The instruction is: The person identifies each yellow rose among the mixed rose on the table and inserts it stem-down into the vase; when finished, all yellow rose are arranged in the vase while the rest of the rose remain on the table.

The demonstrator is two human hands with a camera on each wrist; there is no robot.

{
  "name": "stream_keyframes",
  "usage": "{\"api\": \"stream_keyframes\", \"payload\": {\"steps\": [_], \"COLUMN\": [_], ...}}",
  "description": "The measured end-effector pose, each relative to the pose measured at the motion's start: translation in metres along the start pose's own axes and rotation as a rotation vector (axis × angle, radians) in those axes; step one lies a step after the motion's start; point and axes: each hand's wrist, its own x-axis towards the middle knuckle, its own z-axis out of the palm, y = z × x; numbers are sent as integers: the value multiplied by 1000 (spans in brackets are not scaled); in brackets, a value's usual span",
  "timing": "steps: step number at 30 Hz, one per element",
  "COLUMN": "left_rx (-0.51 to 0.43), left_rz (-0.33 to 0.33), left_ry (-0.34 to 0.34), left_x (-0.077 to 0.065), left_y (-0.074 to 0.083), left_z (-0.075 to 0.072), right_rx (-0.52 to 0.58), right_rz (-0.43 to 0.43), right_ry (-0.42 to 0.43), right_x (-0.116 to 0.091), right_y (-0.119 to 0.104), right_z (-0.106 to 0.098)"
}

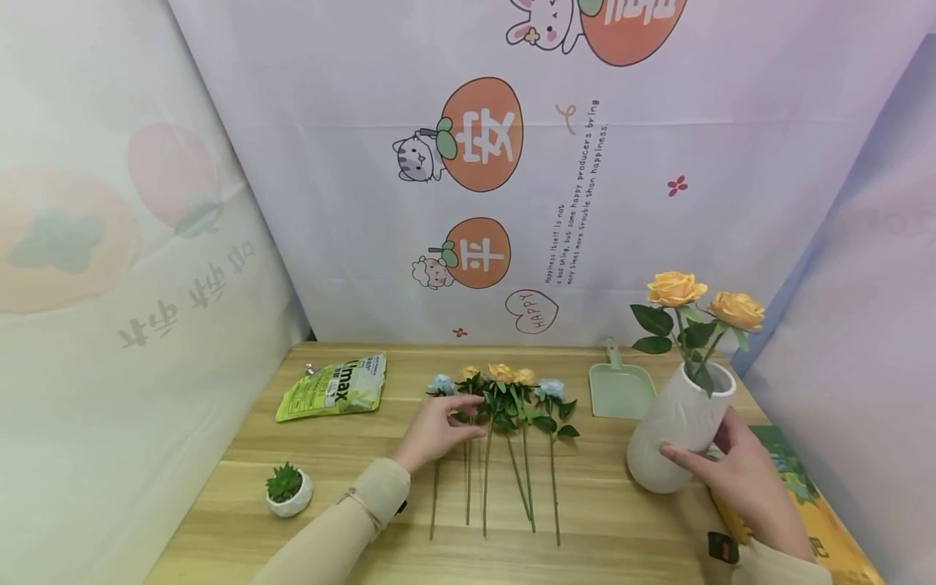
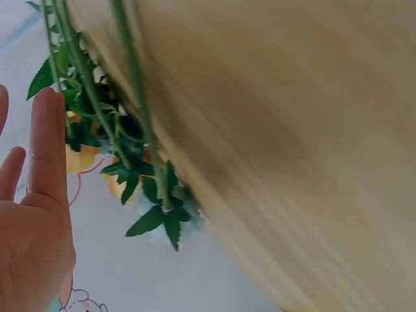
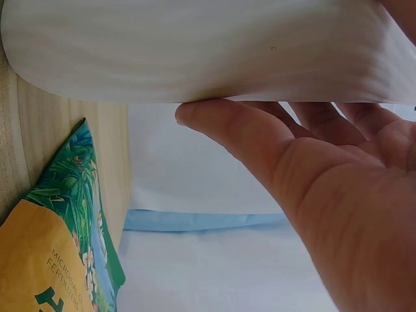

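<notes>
My right hand [image 1: 743, 471] grips a white vase [image 1: 669, 439] around its side, thumb across the front. The vase leans to the right, and two yellow roses [image 1: 676, 289] with green leaves stand in it. My left hand [image 1: 439, 426] reaches over a row of artificial roses lying on the table, its fingers at the leaves and upper stems. In the left wrist view, straight fingers [image 2: 49, 143] show beside the green stems [image 2: 133, 84], pinching none of them. The row has yellow roses [image 1: 500, 372] in the middle and a blue rose [image 1: 550, 388] at the right end.
A light green dustpan [image 1: 621, 390] lies behind the vase. Under my right arm is a yellow and green fertilizer bag [image 1: 812, 504]. At the left are a bright green pouch [image 1: 332, 388] and a small potted succulent [image 1: 288, 491]. Printed cloth walls [image 1: 351, 203] enclose the wooden table [image 1: 351, 504].
</notes>
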Motion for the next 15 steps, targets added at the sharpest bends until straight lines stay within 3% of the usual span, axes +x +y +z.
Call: {"api": "stream_keyframes", "payload": {"steps": [9, 15], "left_rx": [62, 151], "left_rz": [-36, -84], "left_ry": [-44, -82], "left_x": [0, 0], "left_y": [-18, -18], "left_z": [4, 2], "right_rx": [-5, 3], "right_rz": [2, 0], "right_ry": [-5, -1], "right_x": [0, -1], "right_y": [0, -3], "right_z": [0, -1]}}
